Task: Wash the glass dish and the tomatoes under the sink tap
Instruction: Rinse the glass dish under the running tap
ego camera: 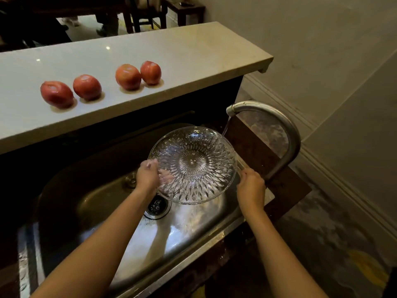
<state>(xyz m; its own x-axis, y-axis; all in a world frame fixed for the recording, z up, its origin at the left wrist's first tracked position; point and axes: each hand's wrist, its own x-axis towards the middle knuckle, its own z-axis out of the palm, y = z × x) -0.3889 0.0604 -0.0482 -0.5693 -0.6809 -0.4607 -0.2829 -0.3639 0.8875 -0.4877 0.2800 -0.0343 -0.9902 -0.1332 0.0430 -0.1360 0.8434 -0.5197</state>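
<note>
Head-worn wide-angle view, forward and down, close over the sink (189,231).

The glass dish (193,164) was held above the sink (193,229), between the left grip (148,175) and the right grip (250,186); the tap (279,117) was set at the right, its spout over the dish's far edge; four tomatoes (87,87) were lined up on the tabletop (193,61) behind the sink.
</note>
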